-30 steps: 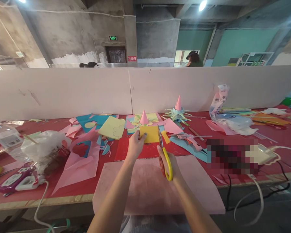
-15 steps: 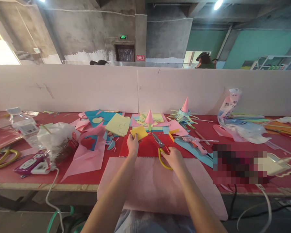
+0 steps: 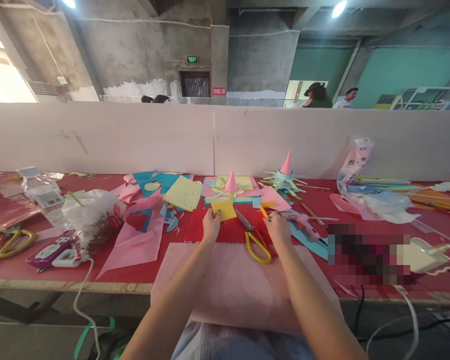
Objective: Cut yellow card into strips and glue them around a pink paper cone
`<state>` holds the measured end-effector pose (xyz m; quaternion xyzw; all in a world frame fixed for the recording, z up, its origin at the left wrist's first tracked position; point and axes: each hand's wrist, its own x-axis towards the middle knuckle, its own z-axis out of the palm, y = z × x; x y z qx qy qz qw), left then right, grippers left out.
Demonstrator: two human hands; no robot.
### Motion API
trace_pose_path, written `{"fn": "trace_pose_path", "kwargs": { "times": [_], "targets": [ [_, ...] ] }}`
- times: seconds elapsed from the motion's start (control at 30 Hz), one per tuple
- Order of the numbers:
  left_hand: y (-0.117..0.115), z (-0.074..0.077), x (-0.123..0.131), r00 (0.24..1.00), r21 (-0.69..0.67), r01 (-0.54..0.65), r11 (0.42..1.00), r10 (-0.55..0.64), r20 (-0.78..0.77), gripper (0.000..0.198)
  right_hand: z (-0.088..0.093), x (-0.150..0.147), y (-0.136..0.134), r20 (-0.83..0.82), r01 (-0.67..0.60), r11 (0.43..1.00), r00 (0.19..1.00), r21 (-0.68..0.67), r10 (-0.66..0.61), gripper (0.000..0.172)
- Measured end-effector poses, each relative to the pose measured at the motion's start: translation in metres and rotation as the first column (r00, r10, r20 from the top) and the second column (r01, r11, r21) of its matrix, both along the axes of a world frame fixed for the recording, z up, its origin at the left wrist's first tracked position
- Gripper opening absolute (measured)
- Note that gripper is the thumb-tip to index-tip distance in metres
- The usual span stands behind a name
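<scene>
My left hand (image 3: 211,225) pinches a small yellow paper square (image 3: 224,210) against the red sheet (image 3: 195,232). The yellow-handled scissors (image 3: 255,244) lie loose on that sheet between my hands, blades pointing away. My right hand (image 3: 278,228) is past the scissors, fingers curled down where a yellow paper strip (image 3: 267,207) meets the tip of a pink glue gun (image 3: 303,224). What those fingers hold is hidden. A large pale pink sheet (image 3: 240,285) lies under my forearms. A pink paper cone (image 3: 231,182) stands just beyond the yellow square.
Cut paper scraps (image 3: 150,200) cover the red table (image 3: 41,270). At the left are a power strip (image 3: 52,252), a second pair of scissors (image 3: 11,242), a plastic bag (image 3: 88,210) and a bottle (image 3: 41,192). A second cone (image 3: 285,165) and a white partition (image 3: 135,140) stand behind. Cables (image 3: 416,305) hang at right.
My right hand has laid the scissors down on the red sheet and moved forward right toward the yellow strip and glue gun. My left hand lowered the yellow square onto the table.
</scene>
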<state>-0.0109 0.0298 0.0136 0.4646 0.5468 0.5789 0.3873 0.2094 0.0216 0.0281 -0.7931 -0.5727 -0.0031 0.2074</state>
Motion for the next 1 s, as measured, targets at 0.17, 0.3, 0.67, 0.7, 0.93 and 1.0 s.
{"fn": "trace_pose_path", "kwargs": {
  "times": [0.17,0.3,0.67,0.7,0.93,1.0],
  "targets": [
    [-0.002,0.0,0.001,1.0,0.006,0.006,1.0,-0.006,-0.017,0.017,-0.013,0.001,0.005,0.025,0.0,0.998,1.0,0.059,-0.002,0.022],
    [0.0,-0.002,0.0,1.0,0.008,0.019,1.0,-0.019,0.017,0.019,-0.015,0.002,0.005,0.052,-0.027,0.993,0.998,0.118,0.021,0.022],
    [0.002,-0.006,-0.003,0.999,0.003,0.032,0.999,-0.032,0.026,0.02,0.012,-0.002,-0.008,-0.651,0.109,0.672,0.398,0.733,0.646,0.082],
    [0.002,-0.005,-0.003,0.999,0.01,0.031,0.999,-0.032,0.03,0.021,0.012,-0.004,-0.007,-0.665,0.056,0.699,0.369,0.713,0.649,0.084],
    [-0.001,0.003,0.003,0.963,0.115,0.222,0.968,-0.236,0.133,0.036,0.001,-0.012,-0.004,-0.748,-0.226,0.839,0.38,0.496,0.544,0.059],
    [-0.003,0.004,0.007,0.945,0.121,0.295,0.948,-0.308,0.107,0.039,0.001,-0.013,-0.006,-0.753,-0.304,0.845,0.387,0.44,0.532,0.058]
  ]
}}
